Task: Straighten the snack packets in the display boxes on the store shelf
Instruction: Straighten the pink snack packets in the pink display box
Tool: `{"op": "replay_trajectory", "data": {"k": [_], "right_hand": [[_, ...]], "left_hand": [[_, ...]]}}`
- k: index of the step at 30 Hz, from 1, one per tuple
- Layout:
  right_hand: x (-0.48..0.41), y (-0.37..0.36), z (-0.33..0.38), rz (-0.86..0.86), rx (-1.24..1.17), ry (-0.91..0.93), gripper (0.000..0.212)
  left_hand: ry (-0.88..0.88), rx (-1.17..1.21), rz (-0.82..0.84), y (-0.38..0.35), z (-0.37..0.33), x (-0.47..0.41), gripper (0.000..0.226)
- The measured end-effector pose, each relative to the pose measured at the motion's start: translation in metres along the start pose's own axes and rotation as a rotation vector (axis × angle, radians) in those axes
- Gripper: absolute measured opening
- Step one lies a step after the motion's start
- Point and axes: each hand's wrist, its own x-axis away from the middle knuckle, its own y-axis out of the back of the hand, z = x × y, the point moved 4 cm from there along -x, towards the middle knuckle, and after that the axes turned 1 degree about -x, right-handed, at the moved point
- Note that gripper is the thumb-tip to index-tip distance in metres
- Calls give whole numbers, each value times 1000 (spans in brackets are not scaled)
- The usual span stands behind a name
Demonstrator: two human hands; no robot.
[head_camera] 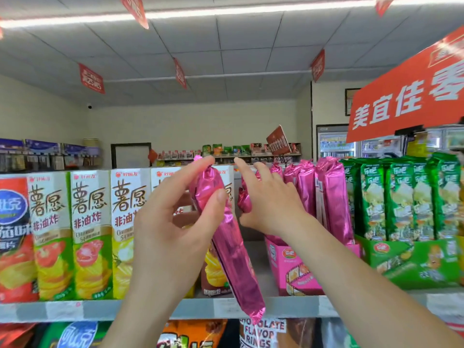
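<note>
Pink foil packet [231,249] pinched aslant by left hand [170,222], thumb against fingers, out in front of shelf [288,306] edge. Beyond, right hand [271,204] with fingers straight, touching upright packets [331,197] standing in pink box [291,267]. Just right, green box [414,262] of green packets [401,197].

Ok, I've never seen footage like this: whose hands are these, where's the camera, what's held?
There is no machine: one camera on a person's head looks at their bare hands. The left hand grips a pink foil packet, tilted, in front of the shelf. The right hand reaches among upright pink packets in the pink display box; whether it grips one is unclear. A green display box of green packets stands right of it, tall snack cartons left.
</note>
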Motion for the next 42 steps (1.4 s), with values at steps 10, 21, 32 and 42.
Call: {"op": "replay_trajectory", "data": {"k": [10,21,32,42], "right_hand": [[41,62,-21,-264,280,6,70],[56,74,-82,-181,-89,-128,76],[56,67,-90,-225,-180,-54,68],[56,65,-96,-183,-80,-60,65]], "left_hand": [[-123,-104,40,-31,-13,-37,40],[-126,-318,43,-100,-14,-92,41],[105,-95,322,-159,44,-70,30],[18,-496,504,-164,60,-54,21]]}}
